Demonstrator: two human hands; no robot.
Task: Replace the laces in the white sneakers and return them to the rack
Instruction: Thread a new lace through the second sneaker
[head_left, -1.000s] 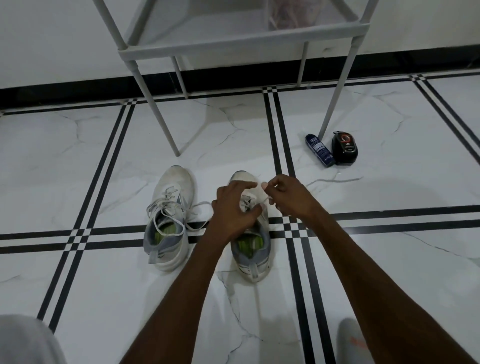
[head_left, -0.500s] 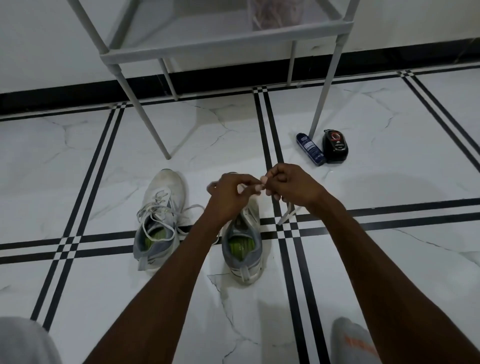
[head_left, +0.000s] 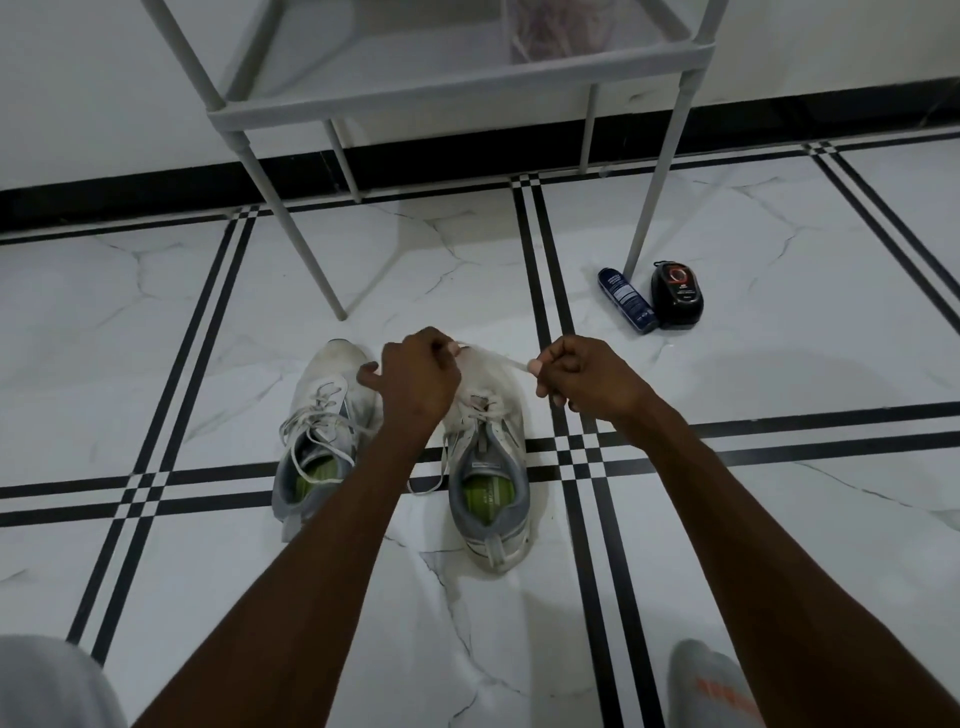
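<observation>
Two white sneakers sit side by side on the floor, toes toward the rack (head_left: 457, 85), grey heels, green insoles. Left sneaker (head_left: 322, 436) laced loosely, ends trailing. Right sneaker (head_left: 491, 467) partly laced; its lace (head_left: 506, 358) stretched taut above the toe.

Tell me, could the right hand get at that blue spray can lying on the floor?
Probably yes: the blue spray can lies on open floor ahead of the right hand, nothing between them. But that hand is pinching the lace, so it must let go first.
</observation>
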